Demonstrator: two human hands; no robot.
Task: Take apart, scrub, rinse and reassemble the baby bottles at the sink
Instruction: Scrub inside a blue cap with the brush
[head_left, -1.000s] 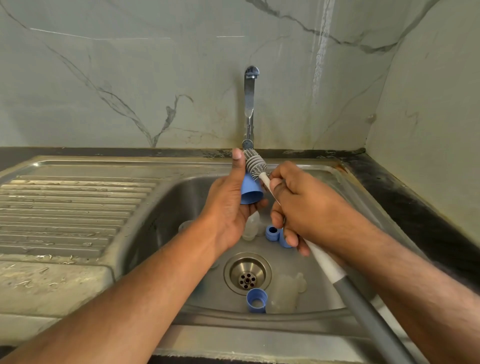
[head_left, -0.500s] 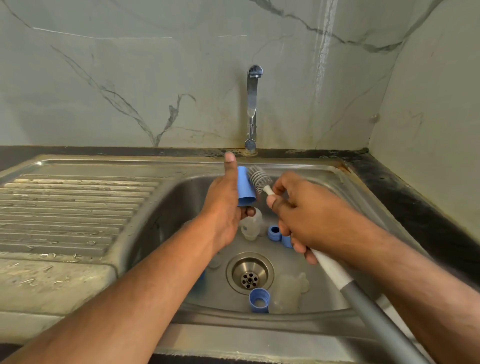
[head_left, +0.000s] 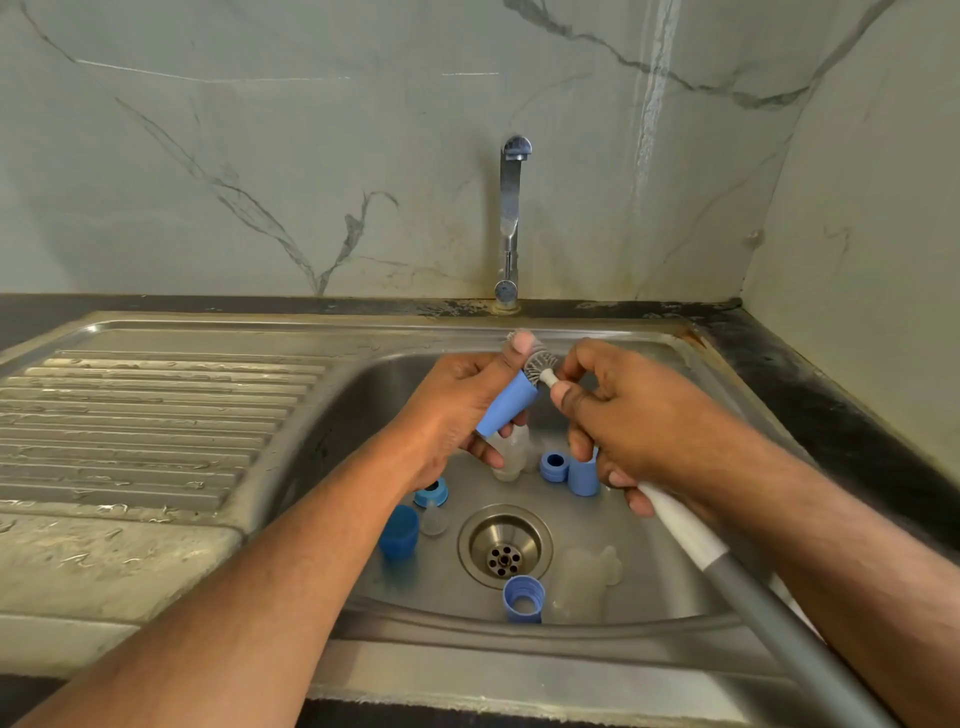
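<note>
Left hand (head_left: 457, 410) gripping blue bottle cap (head_left: 506, 404) above the drain (head_left: 504, 545); right hand (head_left: 623, 415) clenched round bottle brush (head_left: 675, 525). Best twisted gently, bristles fully inside the cap.

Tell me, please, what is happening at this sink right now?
A person is scrubbing baby bottle parts over a steel sink. The left hand holds a blue cap, and the right hand grips a long-handled bottle brush with its bristles at the cap's opening. More blue caps, rings and clear bottles lie in the basin around the drain. No water is visible running from the tap.
</note>
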